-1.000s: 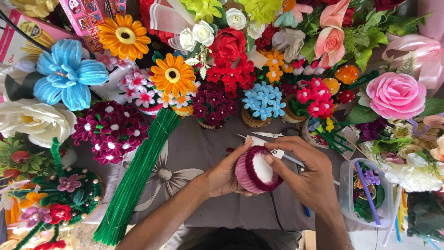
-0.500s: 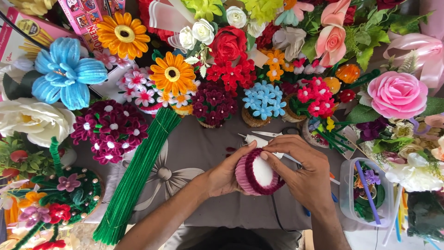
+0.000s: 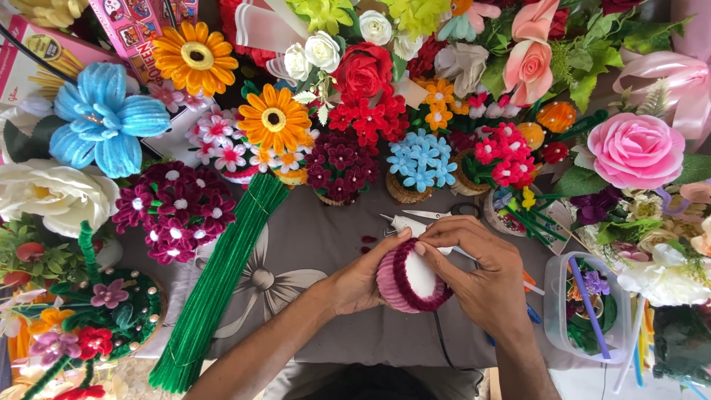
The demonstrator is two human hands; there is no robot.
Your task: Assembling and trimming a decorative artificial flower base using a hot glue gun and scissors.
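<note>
Both my hands hold a small round piece: a white foam ball wrapped in pink fuzzy wire with a dark maroon fuzzy wire around its rim. My left hand cups it from the left side. My right hand grips it from the right and over the top, thumb and forefinger pressing the maroon wire against the white ball. The piece hovers just above the grey cloth on the table.
A long bundle of green fuzzy wires lies diagonally at the left. Scissors and a white glue gun lie just behind my hands. Handmade flowers in small pots ring the table. A clear plastic tub stands at the right.
My hands and the wrapped ball have barely moved. My right fingers have shifted slightly along the maroon rim.
</note>
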